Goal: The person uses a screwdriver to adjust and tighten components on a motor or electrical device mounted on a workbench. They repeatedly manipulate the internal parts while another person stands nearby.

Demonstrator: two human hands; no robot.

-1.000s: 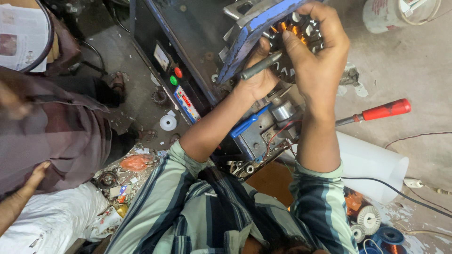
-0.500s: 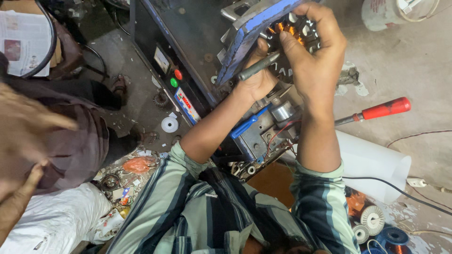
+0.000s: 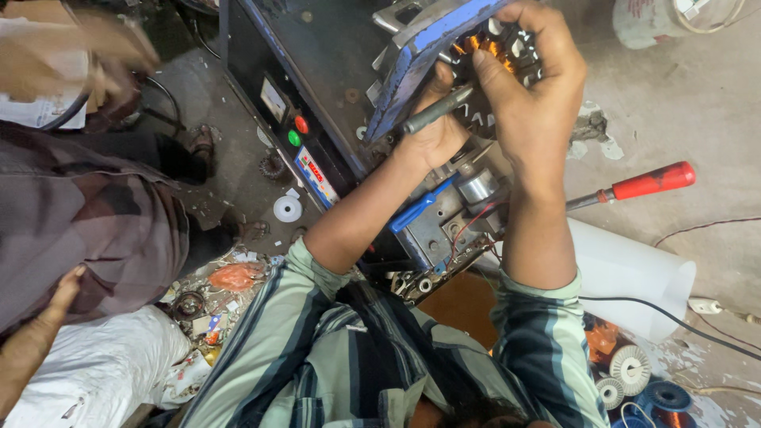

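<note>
Gripping a grey metal rod (image 3: 437,110) in my left hand (image 3: 432,135), fist shut, forearm angled up-right. Right hand (image 3: 527,95) is clamped over the blue-framed motor stator (image 3: 444,47), far centre, fingers curled on its copper windings. Red-handled screwdriver (image 3: 634,186) lies right.

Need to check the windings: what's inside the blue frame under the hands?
Inside the blue frame, copper coils show between slots. The right hand covers much of the opening, so the rest is hidden. The left hand holds a grey rod at the rim.
</note>
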